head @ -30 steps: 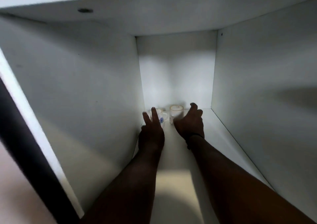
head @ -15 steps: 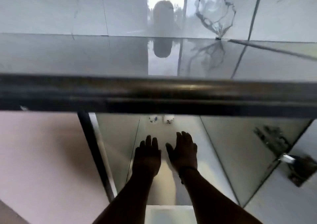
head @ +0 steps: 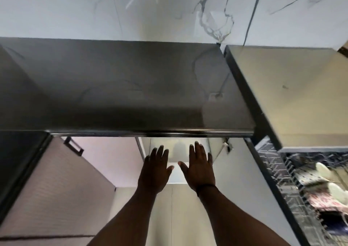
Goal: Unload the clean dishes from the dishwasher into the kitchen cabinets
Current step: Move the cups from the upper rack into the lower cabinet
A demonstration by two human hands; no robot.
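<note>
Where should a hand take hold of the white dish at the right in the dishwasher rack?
Judging from the blurred view, grip the white dish by its raised upper rim, coming from above: it leans in the wire rack, so only that edge stands free. Both hands are empty.

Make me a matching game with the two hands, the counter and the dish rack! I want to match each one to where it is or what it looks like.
Things:
1. left hand
2. right hand
3. counter
4. dish rack

Clues:
A. dark and shiny, above the hands
B. far right, holding dishes
C. black band on its wrist
D. bare wrist, fingers spread, holding nothing

Pairs: 1-D, 2-C, 3-A, 4-B
</note>
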